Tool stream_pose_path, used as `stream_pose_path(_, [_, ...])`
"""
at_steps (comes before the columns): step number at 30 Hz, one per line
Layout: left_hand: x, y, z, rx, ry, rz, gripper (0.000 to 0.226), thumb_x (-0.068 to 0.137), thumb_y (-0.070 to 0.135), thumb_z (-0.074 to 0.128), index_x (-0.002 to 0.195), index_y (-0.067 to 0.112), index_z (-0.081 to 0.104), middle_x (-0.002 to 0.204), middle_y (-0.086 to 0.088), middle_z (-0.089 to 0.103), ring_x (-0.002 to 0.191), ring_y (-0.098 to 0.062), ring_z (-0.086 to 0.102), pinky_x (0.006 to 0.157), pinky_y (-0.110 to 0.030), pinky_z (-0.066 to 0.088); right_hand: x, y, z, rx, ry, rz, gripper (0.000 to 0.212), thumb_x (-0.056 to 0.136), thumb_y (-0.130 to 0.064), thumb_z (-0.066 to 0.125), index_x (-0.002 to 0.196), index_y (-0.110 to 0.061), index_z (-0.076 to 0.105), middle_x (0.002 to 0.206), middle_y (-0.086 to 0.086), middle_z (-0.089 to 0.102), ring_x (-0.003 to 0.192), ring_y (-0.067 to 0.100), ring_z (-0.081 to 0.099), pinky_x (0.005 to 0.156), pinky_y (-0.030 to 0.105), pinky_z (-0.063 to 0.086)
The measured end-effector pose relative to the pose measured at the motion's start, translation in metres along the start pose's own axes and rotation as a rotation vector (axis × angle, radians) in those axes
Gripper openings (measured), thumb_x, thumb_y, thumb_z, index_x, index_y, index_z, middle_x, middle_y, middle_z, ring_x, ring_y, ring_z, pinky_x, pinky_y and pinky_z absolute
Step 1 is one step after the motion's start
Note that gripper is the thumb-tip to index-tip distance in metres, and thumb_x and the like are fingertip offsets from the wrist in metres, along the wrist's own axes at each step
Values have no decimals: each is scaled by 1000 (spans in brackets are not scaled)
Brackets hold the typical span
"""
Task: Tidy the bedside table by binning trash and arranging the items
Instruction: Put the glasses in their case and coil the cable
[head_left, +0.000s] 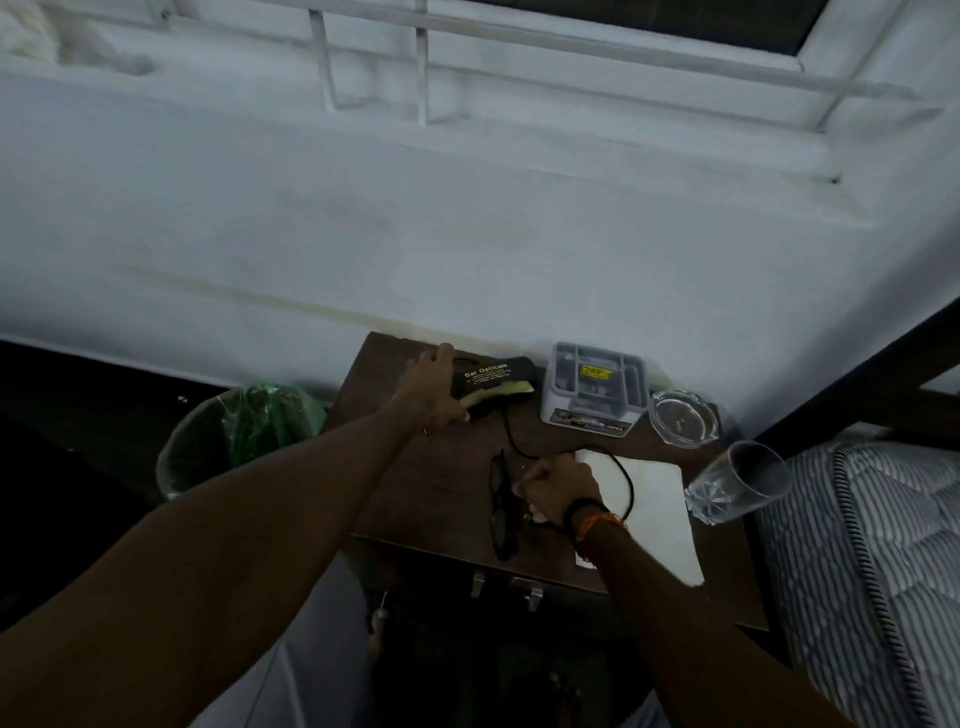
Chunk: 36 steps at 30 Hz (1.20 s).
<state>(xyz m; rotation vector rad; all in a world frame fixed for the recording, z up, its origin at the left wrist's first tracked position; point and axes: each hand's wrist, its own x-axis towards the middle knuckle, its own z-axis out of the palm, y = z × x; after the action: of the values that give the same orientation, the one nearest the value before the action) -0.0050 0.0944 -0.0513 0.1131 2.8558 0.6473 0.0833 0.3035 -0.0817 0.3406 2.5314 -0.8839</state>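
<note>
- The left hand (434, 387) is gripping the black glasses case (493, 382) at the back of the table (447, 467).
- The right hand (558, 488) is curling tight around the black glasses (501, 506) near the front edge.
- The green-lined bin (234, 436) is standing left of the table.

— Left of the grey organizer (593, 387)?
— Black spectacle case (493, 382) lettered "Sai Opticals", slightly ajar, yellow cloth (501, 396) peeking out. Gripped at its far end by the left hand (434, 387).
— In front of the organizer?
— Right hand (558, 488), fingers (524, 486) curled, pinching a black cord (618, 470) over a white paper (657, 514). Dark glasses (501, 512) just beside that hand, flat on the brown surface (431, 483).
— Right of the organizer?
— Clear ashtray (684, 418) touching it; drinking glass (737, 483) nearer, at the surface edge by the striped mattress (857, 545).
— Far left of the organizer?
— Bin (234, 436) with green liner, on the floor, against the wall.
</note>
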Motion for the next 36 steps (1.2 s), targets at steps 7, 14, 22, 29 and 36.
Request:
stream_pose_path(7, [14, -21, 14, -186, 70, 113, 57, 77, 34, 76, 116, 8, 44, 112, -16, 62, 98, -32, 61, 70, -36, 50, 27, -2, 11, -9, -97, 22, 30, 61, -35, 60, 75, -10, 70, 80, 15, 74, 81, 32, 71, 72, 44, 62])
stream_pose_path(14, [13, -31, 14, -285, 126, 282, 21, 91, 16, 58, 96, 10, 38, 71, 1, 50, 57, -15, 46, 51, -29, 33, 25, -17, 15, -111, -67, -39, 16, 68, -24, 69, 64, -8, 69, 75, 18, 73, 72, 34, 71, 69, 46, 62])
stream_pose_path(22, [18, -43, 21, -103, 82, 364, 17, 87, 8, 53, 92, 23, 59, 112, -10, 57, 96, -30, 55, 82, -39, 48, 9, -35, 10, 35, -25, -73, 23, 77, -26, 73, 64, -8, 65, 66, 11, 72, 58, 23, 72, 59, 39, 62])
stream_pose_path(29, [16, -51, 23, -101, 145, 335, 28, 92, 18, 50, 114, 22, 67, 122, -10, 60, 107, -26, 57, 93, -43, 50, 6, -41, 5, 671, 28, -110, 14, 86, -2, 65, 100, -6, 65, 88, 16, 70, 70, 24, 66, 57, 33, 57])
stream_pose_path(36, [13, -59, 29, -107, 155, 377, 54, 89, 47, 56, 136, 19, 52, 128, -10, 58, 114, -27, 57, 95, -39, 48, 7, -56, 3, 1035, 21, -55, 20, 92, 0, 58, 110, -1, 65, 98, 15, 70, 84, 24, 68, 62, 25, 58])
